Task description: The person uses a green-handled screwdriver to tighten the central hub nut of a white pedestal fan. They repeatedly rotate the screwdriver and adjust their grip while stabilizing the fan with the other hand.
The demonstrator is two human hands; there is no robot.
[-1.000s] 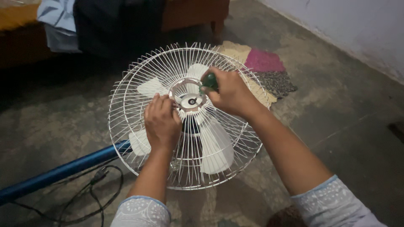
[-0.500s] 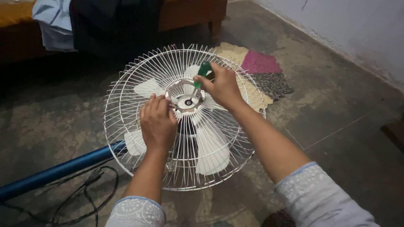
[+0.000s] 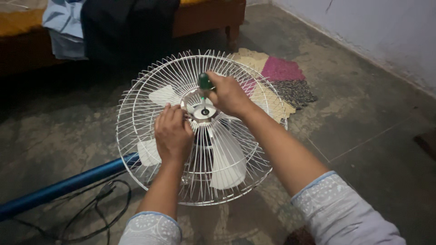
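Observation:
A pedestal fan lies on the floor with its white wire grille facing up and pale blades behind the wires. My right hand grips a green-handled screwdriver, its tip pointing down at the round silver hub in the grille's centre. My left hand rests on the grille just left of the hub, fingers curled onto the wires and the hub's edge.
The fan's blue pole runs off to the lower left, with a black cable looped beside it. A patchwork mat lies behind the fan. A wooden bed with clothes stands at the back; a pale wall is at right.
My right hand has tilted the screwdriver more upright over the hub. My left hand stays on the grille.

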